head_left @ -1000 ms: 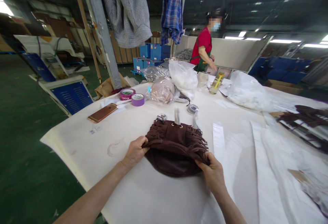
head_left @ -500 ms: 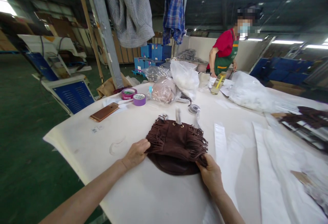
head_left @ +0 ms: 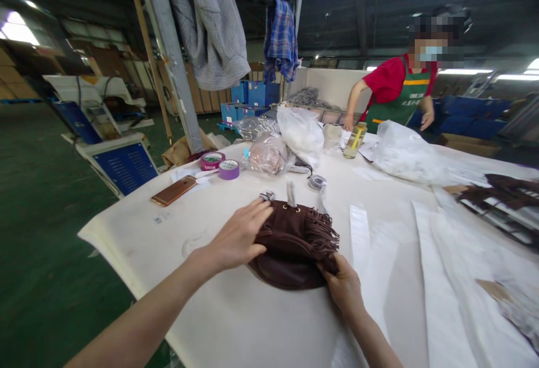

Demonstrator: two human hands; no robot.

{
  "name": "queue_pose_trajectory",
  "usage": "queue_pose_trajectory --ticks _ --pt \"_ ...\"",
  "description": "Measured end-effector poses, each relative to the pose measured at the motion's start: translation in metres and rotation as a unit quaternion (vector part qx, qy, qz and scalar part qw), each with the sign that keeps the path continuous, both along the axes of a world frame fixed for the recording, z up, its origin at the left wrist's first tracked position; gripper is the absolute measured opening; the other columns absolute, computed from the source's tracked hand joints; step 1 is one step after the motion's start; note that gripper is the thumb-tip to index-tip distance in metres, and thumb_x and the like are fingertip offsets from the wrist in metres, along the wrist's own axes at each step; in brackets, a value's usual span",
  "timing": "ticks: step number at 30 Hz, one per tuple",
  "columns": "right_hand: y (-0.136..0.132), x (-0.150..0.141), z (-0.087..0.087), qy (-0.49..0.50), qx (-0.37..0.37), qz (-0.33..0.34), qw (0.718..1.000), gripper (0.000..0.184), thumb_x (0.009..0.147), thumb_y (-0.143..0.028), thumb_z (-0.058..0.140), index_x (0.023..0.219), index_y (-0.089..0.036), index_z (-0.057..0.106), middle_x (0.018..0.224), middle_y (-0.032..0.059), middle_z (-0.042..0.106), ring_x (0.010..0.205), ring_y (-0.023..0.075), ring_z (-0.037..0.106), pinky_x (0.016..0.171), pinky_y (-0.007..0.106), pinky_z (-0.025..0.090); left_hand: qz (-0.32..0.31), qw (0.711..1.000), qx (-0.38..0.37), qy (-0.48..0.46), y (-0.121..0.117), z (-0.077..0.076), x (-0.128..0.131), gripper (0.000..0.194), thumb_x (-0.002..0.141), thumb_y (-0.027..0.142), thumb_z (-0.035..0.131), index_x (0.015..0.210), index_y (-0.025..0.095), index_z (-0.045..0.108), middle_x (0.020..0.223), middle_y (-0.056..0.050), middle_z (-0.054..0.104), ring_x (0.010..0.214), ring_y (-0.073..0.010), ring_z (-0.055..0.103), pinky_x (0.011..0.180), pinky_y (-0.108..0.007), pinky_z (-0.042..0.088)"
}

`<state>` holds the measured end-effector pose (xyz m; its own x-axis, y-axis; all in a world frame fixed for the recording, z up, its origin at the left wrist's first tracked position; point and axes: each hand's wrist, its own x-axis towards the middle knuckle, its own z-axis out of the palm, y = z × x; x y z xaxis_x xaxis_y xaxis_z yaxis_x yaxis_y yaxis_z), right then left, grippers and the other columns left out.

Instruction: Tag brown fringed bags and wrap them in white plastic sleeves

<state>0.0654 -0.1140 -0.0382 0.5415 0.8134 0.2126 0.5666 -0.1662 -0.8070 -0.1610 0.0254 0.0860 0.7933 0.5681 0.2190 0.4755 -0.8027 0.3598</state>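
A dark brown fringed bag (head_left: 290,244) lies on the white table in front of me, its rounded edge toward me. Small gold eyelets and a pale wrapped strip show at its far side. My left hand (head_left: 240,233) rests over the bag's left side, fingers stretched out across the fringe, thumb apart. At the near right corner, my right hand (head_left: 343,281) grips the bag, with its fingertips partly hidden beneath the fringe.
Beyond the bag sit a phone (head_left: 173,191), tape rolls (head_left: 228,170), a plastic-wrapped pink item (head_left: 268,153) and a bottle (head_left: 355,141). White strips (head_left: 438,278) and brown fringed pieces (head_left: 514,197) lie rightward. A co-worker (head_left: 400,90) stands across the table.
My left hand has let go of the bag's left corner and moved up and right onto its fringe, fingers spread. My right hand keeps its grip. The co-worker has shifted right.
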Motion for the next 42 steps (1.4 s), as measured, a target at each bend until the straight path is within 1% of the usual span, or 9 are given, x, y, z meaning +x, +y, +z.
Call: queue_pose_trajectory --ticks 3,6,11,15,20,24,27,33,42 --pt "-0.001 0.001 -0.001 -0.002 -0.003 0.006 1.0 0.021 0.073 -0.038 0.05 0.082 -0.021 0.058 0.081 0.0035 0.062 0.075 0.0204 0.055 0.068 0.03 0.043 -0.101 0.993 0.035 0.043 -0.01 -0.002 0.049 0.089 0.053 0.016 0.074 0.133 0.01 0.034 0.14 -0.019 0.033 0.131 -0.0316 0.026 0.107 -0.045 0.021" --pt "-0.002 0.001 0.0 -0.007 -0.012 0.006 1.0 0.021 0.072 -0.038 0.05 0.081 -0.021 0.058 0.081 0.0039 0.062 0.076 0.0203 0.056 0.068 0.03 0.043 -0.127 0.989 0.037 0.073 -0.015 -0.028 0.071 0.066 0.06 0.007 0.064 0.123 0.011 0.046 0.121 -0.016 0.056 0.114 -0.0286 0.051 0.098 -0.04 0.038" --pt "0.002 -0.001 0.006 -0.016 -0.038 0.007 0.999 0.013 0.066 -0.025 0.047 0.076 -0.021 0.055 0.078 0.0014 0.062 0.075 0.0182 0.056 0.068 0.028 0.042 -0.13 0.987 0.082 0.049 -0.036 -0.081 0.049 0.048 0.077 -0.002 0.038 0.123 0.009 0.047 0.127 -0.016 0.051 0.12 -0.0228 0.046 0.099 -0.037 0.038" --pt "-0.007 0.011 0.011 -0.036 -0.072 0.002 0.997 0.006 0.061 -0.026 0.049 0.061 -0.022 0.045 0.059 -0.0028 0.053 0.059 0.0159 0.051 0.057 0.026 0.041 -0.116 0.975 0.185 0.029 -0.054 -0.101 0.033 0.047 0.084 0.016 0.048 0.13 0.01 0.038 0.135 -0.016 0.042 0.127 -0.0275 0.035 0.103 -0.044 0.031" --pt "-0.038 0.019 0.044 -0.117 -0.079 -0.075 0.987 0.016 0.06 -0.023 0.052 0.076 -0.02 0.053 0.077 0.0064 0.059 0.062 0.0198 0.055 0.053 0.032 0.043 -0.091 0.976 0.187 0.062 -0.063 -0.097 0.032 0.054 0.087 0.04 0.048 0.133 0.016 0.035 0.137 -0.011 0.04 0.127 -0.0312 0.034 0.103 -0.051 0.024" --pt "-0.025 -0.041 0.073 -0.24 0.121 -0.025 0.963 0.032 0.084 -0.023 0.039 0.112 -0.014 0.052 0.119 0.0144 0.053 0.108 0.0224 0.052 0.087 0.039 0.044 -0.088 0.971 0.207 0.077 -0.065 -0.1 0.034 0.051 0.089 0.041 0.044 0.133 0.016 0.036 0.138 -0.011 0.039 0.127 -0.0315 0.032 0.104 -0.052 0.021" --pt "0.005 -0.082 0.061 -0.307 0.09 0.108 0.941 0.036 0.089 -0.022 0.034 0.12 -0.013 0.052 0.124 0.0113 0.055 0.121 0.0229 0.043 0.103 0.046 0.029 -0.075 0.962 0.251 0.077 -0.066 -0.105 0.032 0.043 0.089 0.03 0.042 0.13 0.015 0.04 0.137 -0.012 0.039 0.129 -0.0321 0.029 0.104 -0.054 0.016" --pt "0.024 -0.07 0.006 -0.318 -0.066 0.098 0.941 0.058 0.09 -0.046 0.035 0.132 -0.007 0.04 0.139 0.0149 0.036 0.13 0.0265 0.031 0.105 0.047 0.028 -0.127 0.951 0.275 0.067 -0.061 -0.1 0.02 0.047 0.088 0.031 0.048 0.131 0.016 0.039 0.137 -0.011 0.04 0.129 -0.0334 0.027 0.102 -0.052 0.025" --pt "-0.013 -0.045 0.013 -0.385 -0.009 0.176 0.906 0.061 0.085 -0.047 0.047 0.134 -0.012 0.038 0.139 0.0144 0.036 0.13 0.0255 0.032 0.104 0.045 0.033 -0.17 0.937 0.288 0.101 -0.042 -0.093 0.01 0.071 0.07 0.035 0.071 0.129 0.012 0.039 0.132 -0.02 0.044 0.121 -0.0323 0.042 0.095 -0.045 0.042"
